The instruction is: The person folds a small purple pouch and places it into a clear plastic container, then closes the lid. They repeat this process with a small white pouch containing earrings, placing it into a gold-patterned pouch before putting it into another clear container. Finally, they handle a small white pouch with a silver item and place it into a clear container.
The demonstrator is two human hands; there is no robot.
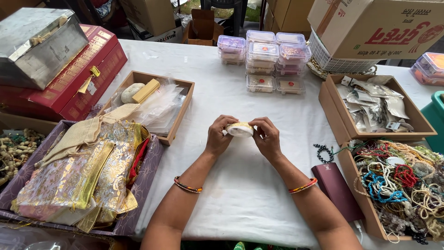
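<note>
Hands meet at the middle of the white-clothed table (240, 194): the left hand (216, 137) and the right hand (267, 138) both pinch a small white roll with a gold edge (239, 129), fingers closed on its two ends and holding it just above the cloth. The roll looks whole and barely begun on, so most of the work seems left, as a judgement only. Beyond the hands stands a stack of clear lidded plastic boxes (266, 60) with pink and orange contents. Outward from the right hand lie a dark maroon flat case (336, 190), a cardboard tray of coloured bead strings (402, 185), and further off a tray of small clear packets (377, 104) under a big brown carton with red print (379, 28). Outward from the left hand sit a shallow wooden tray of clear bags (155, 104), a purple tray of gold brocade pouches (88, 171), and a red and gold case (78, 78) bearing a metal box (39, 46).
</note>
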